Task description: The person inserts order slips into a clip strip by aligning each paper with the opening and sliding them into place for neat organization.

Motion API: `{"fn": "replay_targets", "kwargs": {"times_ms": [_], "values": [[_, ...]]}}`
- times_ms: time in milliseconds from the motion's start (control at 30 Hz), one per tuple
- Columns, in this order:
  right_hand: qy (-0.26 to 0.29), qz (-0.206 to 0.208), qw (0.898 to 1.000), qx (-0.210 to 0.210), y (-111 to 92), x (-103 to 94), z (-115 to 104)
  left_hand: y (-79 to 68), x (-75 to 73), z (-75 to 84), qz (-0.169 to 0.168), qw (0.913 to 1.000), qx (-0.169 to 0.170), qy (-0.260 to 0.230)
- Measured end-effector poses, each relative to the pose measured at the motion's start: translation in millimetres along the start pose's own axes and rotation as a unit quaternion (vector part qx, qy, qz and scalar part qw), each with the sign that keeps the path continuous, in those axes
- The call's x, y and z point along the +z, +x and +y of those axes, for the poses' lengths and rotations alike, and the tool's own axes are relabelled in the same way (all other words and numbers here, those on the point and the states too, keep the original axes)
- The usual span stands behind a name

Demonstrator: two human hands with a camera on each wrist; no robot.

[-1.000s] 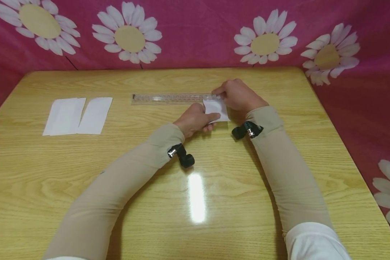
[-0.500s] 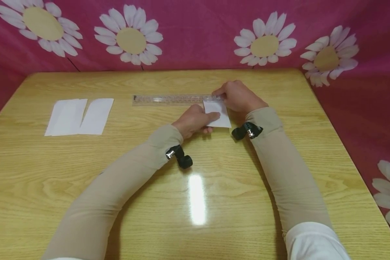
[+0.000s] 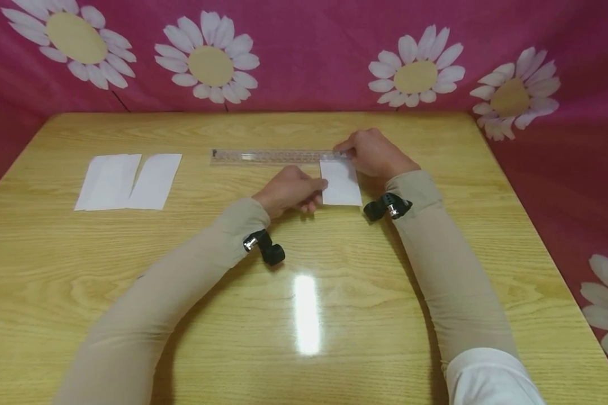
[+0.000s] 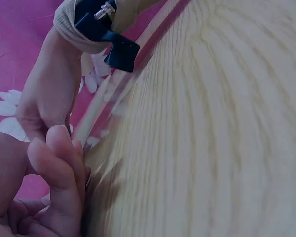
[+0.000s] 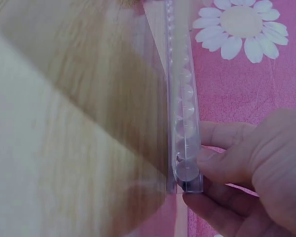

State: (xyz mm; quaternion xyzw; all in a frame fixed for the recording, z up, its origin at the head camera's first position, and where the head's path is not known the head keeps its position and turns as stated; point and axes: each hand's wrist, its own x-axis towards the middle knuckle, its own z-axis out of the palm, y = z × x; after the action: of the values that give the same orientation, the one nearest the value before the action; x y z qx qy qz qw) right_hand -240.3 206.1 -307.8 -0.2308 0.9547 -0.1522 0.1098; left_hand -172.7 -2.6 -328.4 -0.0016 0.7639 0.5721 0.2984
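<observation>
The right hand [image 3: 372,153] pinches the right end of a long, clear plastic ruler [image 3: 268,156], thumb and fingers closed on it; the right wrist view shows the fingertips [image 5: 222,165] pressed against the transparent strip [image 5: 183,118] near its end. The left hand [image 3: 289,190] rests with curled fingers at the left edge of a small white rectangular sheet of paper [image 3: 340,183]; whether it holds the edge or only touches it cannot be told, and in the left wrist view the fingers [image 4: 59,163] are bunched together close to the tabletop. The paper lies flat on the light, wood-grain table [image 3: 304,315], its top edge just at the ruler, between the two hands. The ruler lies crosswise on the far half of the table, its markings too fine to read. Well apart to the left lie two white folded sheets [image 3: 129,181] side by side, touching at their near corners. Both forearms wear beige sleeves, each with a small black wrist camera [image 3: 263,247] strapped near the cuff. Behind the table hangs a magenta cloth with white daisies [image 3: 210,56]. No brand or writing is legible anywhere.
</observation>
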Motion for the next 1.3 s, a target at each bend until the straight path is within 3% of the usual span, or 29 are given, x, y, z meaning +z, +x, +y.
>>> {"fn": "replay_targets", "kwargs": {"times_ms": [367,700,967,1300], "values": [[-0.019,0.011,1.000,-0.012,1,3.4,2,-14.8,-37.8,-13.1,0.030,0.9954,0.063,0.066],[-0.022,0.015,1.000,-0.009,0,4.1,2,-29.1,-79.4,-18.6,0.094,0.9897,0.074,0.078],[-0.021,0.007,1.000,0.010,0,4.6,1,-36.9,-105.9,-19.7,0.144,0.9836,0.084,0.069],[-0.004,0.006,1.000,0.014,-2,4.3,-2,-42.0,-124.0,-26.8,0.179,0.9792,0.091,0.031]]}}
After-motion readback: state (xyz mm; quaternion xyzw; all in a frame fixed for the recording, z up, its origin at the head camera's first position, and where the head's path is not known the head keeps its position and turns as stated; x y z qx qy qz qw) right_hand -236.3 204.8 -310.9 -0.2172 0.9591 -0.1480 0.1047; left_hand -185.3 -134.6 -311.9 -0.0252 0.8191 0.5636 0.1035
